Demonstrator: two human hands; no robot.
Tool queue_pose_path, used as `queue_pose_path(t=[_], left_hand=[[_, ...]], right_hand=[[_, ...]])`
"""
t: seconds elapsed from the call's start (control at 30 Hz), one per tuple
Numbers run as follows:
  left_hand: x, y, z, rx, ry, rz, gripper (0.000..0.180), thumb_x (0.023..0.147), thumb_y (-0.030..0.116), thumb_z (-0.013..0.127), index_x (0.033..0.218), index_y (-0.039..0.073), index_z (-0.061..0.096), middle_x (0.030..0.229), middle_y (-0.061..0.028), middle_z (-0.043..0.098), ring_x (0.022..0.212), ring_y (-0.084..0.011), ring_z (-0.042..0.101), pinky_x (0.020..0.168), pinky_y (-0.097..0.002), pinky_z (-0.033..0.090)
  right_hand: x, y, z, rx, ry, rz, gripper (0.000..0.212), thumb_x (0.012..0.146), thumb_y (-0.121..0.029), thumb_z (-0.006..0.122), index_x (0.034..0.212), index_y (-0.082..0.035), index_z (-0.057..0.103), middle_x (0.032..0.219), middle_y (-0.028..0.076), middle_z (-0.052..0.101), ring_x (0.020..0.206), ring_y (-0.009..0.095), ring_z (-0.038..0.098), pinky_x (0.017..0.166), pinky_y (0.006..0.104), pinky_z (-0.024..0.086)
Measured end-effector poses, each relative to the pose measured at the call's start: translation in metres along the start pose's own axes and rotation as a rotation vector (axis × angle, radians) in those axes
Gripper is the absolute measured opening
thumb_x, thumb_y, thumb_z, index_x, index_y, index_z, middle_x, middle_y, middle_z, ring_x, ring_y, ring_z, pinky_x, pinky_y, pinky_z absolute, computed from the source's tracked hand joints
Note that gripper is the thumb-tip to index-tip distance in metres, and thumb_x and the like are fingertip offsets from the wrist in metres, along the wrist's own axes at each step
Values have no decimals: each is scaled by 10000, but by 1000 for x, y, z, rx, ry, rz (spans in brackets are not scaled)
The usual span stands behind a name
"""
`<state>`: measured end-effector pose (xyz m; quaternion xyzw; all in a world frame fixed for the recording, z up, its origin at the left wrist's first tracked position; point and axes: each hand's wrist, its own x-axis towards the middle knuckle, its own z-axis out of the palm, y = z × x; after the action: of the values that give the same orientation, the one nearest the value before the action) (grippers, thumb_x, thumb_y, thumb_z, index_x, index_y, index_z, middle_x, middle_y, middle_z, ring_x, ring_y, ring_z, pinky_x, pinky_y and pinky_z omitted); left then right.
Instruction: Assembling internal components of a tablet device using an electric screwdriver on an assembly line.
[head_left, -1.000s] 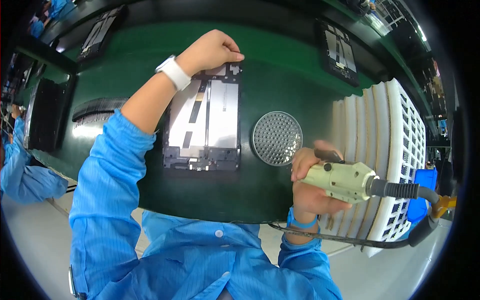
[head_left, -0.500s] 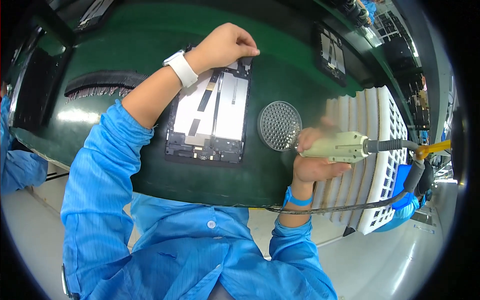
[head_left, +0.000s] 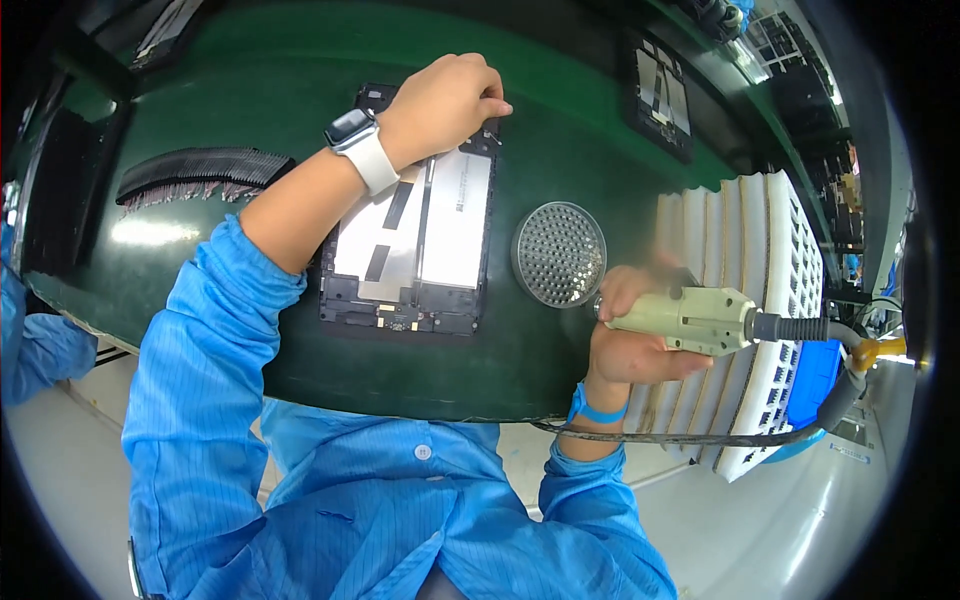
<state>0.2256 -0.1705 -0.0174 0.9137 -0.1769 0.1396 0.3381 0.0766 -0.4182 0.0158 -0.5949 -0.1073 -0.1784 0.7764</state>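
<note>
At the green bench [head_left: 250, 90], my left hand [head_left: 440, 100] curls shut over the top edge of the opened tablet [head_left: 410, 250], which stretches from under those fingers toward me. My right hand [head_left: 640, 335] grips the screwdriver [head_left: 690, 320], its tip at the round screw tray [head_left: 559, 254] just beyond my fingertips. I judge steady pinning and a square, upright bit matter most here.

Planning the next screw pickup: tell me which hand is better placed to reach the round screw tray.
Right. The right hand holds the electric screwdriver beside the round screw tray; the left hand rests on the opened tablet.
</note>
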Motion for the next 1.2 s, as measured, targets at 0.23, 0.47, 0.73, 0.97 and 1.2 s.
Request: queue_pose_path(t=[0.23, 0.47, 0.73, 0.97, 1.2], left_hand=[[-4, 1, -6, 101, -68, 91, 220, 899, 261, 634, 880, 53, 703, 935, -104, 652, 901, -311, 634, 782, -418, 512], [-28, 12, -12, 130, -53, 62, 210, 914, 238, 621, 896, 42, 693, 935, -113, 666, 915, -310, 643, 769, -431, 516], [-80, 46, -33, -191, -289, -186, 197, 848, 237, 718, 872, 43, 695, 835, -114, 646, 829, -284, 632, 725, -381, 493], [-103, 53, -50, -307, -442, -295, 152, 821, 173, 734, 861, 26, 741, 833, -109, 688, 778, -255, 665, 704, -349, 512], [-104, 57, -49, -298, -435, -341, 115, 813, 117, 680, 858, 29, 740, 813, -109, 697, 774, -269, 670, 715, -360, 522]], right_hand=[[-2, -4, -3, 40, 0, -17, 1193, 701, -961, 368, 1256, 90, 481, 628, 66, 549, 489, 141, 465, 450, 253, 357], [0, -1, -2, 17, -24, -33, 1172, 721, -947, 368, 1257, 89, 480, 622, 65, 548, 480, 147, 466, 446, 257, 349], [11, -10, 12, -12, -103, -15, 939, 847, -749, 479, 1276, 86, 468, 641, 67, 539, 534, 152, 474, 500, 274, 397], [33, -37, 88, -200, -76, 40, 467, 860, -128, 662, 1219, 127, 508, 677, 63, 550, 578, 141, 516, 621, 308, 468], [35, -16, 113, 116, -134, 177, 358, 855, -133, 575, 1125, 98, 533, 603, 7, 416, 538, 118, 423, 625, 317, 406]])
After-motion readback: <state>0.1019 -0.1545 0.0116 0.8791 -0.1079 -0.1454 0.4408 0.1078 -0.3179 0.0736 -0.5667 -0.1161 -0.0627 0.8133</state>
